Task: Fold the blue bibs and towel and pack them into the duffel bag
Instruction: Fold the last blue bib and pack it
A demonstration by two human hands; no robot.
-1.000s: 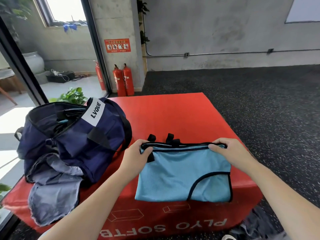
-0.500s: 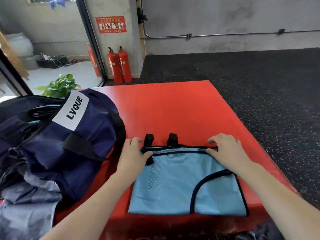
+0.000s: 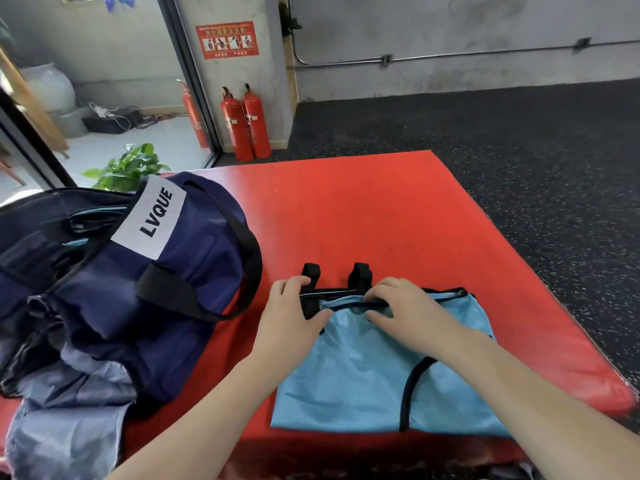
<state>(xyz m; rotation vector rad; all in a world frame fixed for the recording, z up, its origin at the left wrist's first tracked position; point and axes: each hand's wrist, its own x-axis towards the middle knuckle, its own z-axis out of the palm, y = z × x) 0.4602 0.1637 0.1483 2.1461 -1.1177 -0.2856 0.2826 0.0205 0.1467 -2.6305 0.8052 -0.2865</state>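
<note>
Both hands (image 3: pixel 346 306) press the blue bib (image 3: pixel 363 375) flat.

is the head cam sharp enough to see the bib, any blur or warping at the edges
Head view: the blue bib under both hands is fairly sharp, its black trim clear; the near edge of the red plyo box smears into blur; wide-angle warping curves the wall pipe; daylight washes out the floor beyond the glass at left.

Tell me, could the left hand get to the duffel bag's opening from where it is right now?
Probably yes: the left hand rests on the blue bib beside the duffel bag, nothing lies between, and the bag's mouth gapes open on the far left.
</note>
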